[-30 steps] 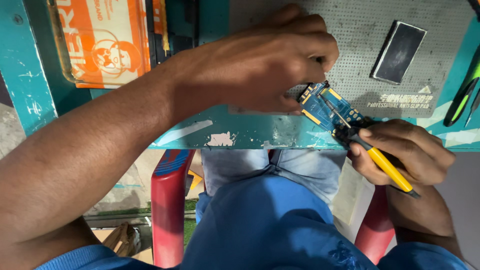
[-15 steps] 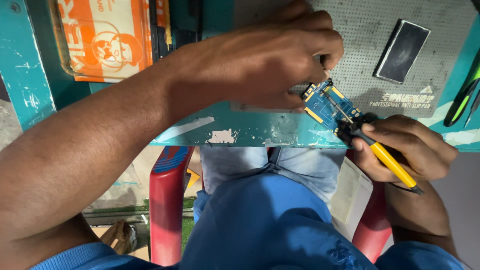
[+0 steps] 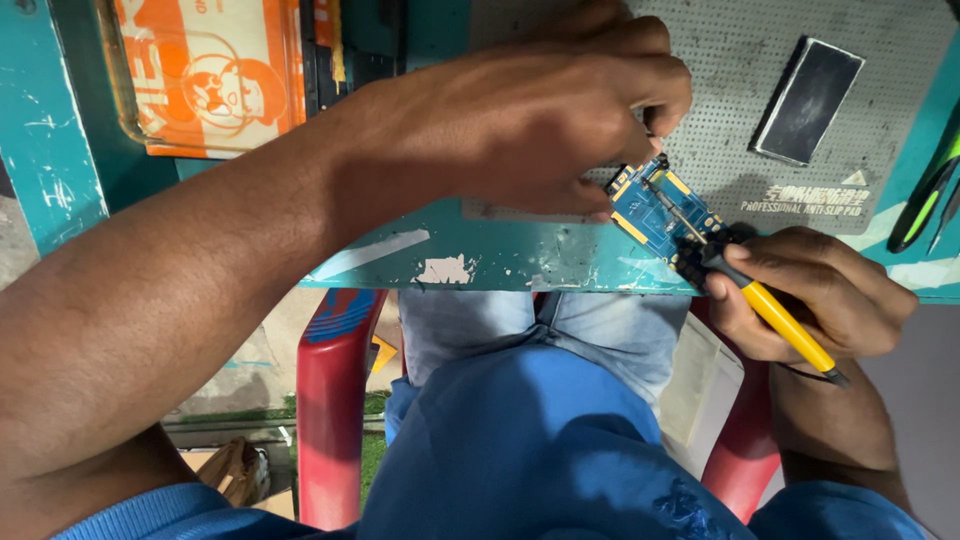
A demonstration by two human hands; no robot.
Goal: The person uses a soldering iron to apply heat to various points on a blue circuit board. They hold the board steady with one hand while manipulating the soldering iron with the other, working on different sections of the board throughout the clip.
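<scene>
orange box (image 3: 215, 75) sitting at bench (image 3: 520, 255) left | left hand (image 3: 530, 120): we are pinching the small blue circuit board (image 3: 655, 210) with its fingers, over the bench's front edge | right hand (image 3: 820, 300): fingers are wrapping the yellow-handled screwdriver (image 3: 775, 320), tip on board | keeping it steady, pressing lightly | grey perforated mat (image 3: 730, 60), dark slab (image 3: 808, 100) lying beyond

Light warm, moderate, from above-front. Left hand (image 3: 540, 120) and forearm evenly lit, soft sheen on knuckles. Mat (image 3: 800, 60) bright, slightly washed near top edge, no hard glare. Under bench (image 3: 480, 255) dim; floor murky. Shadow from left hand falls on board (image 3: 655, 210). Focus sharp on board, right hand (image 3: 810, 300), screwdriver (image 3: 770, 315). Shirt (image 3: 540, 450) close to lens, soft. Wide-angle stretch at frame edges; forearm looks oversized. No motion blur.
</scene>
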